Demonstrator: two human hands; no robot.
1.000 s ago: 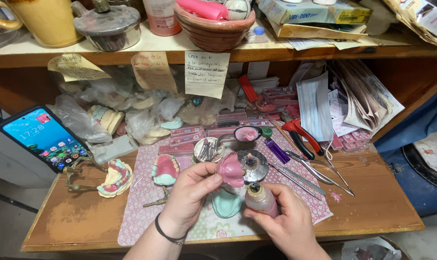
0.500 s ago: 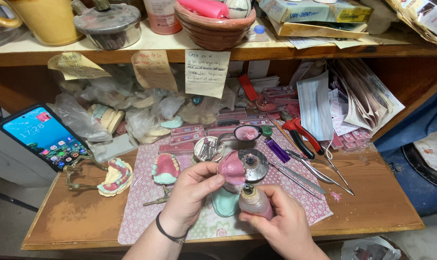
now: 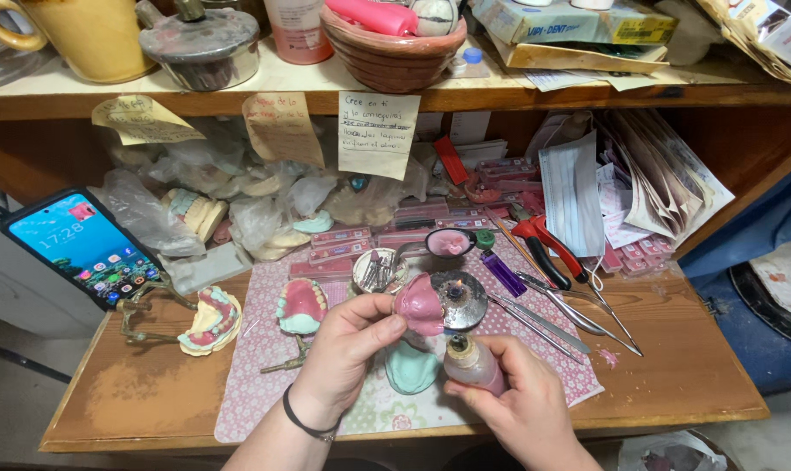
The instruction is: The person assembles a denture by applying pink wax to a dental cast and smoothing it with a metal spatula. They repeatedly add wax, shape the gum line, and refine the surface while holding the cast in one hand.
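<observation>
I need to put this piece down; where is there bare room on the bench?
Bare wood lies at the front left corner, below the denture model, and right of the mat near the front edge. Crowded: the back, around the pliers.

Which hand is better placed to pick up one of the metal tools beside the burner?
Probably the right hand: the metal tools lie on its side. It holds a small bottle; the left hand grips the pink piece.
</observation>
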